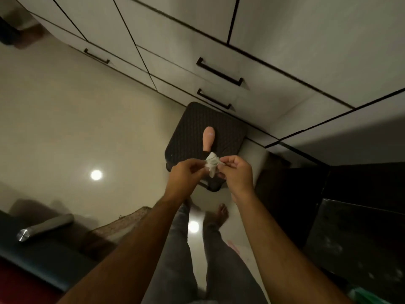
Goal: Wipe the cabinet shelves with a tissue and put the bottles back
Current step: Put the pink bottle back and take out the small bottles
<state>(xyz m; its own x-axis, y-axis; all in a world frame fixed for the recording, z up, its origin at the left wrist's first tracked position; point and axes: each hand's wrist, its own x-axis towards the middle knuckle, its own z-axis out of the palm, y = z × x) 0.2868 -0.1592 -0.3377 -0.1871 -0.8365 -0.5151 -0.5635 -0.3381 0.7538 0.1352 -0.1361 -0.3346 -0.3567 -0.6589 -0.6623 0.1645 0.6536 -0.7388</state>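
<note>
Both hands, left hand and right hand, pinch a crumpled white tissue between their fingers, above the dark quilted stool where a pink plastic bottle lies. Seemingly readying the tissue; wiping shelves comes next.

You pinch a crumpled tissue between your left hand and right hand — just above a dark stool where a pink bottle lies on its side.
</note>
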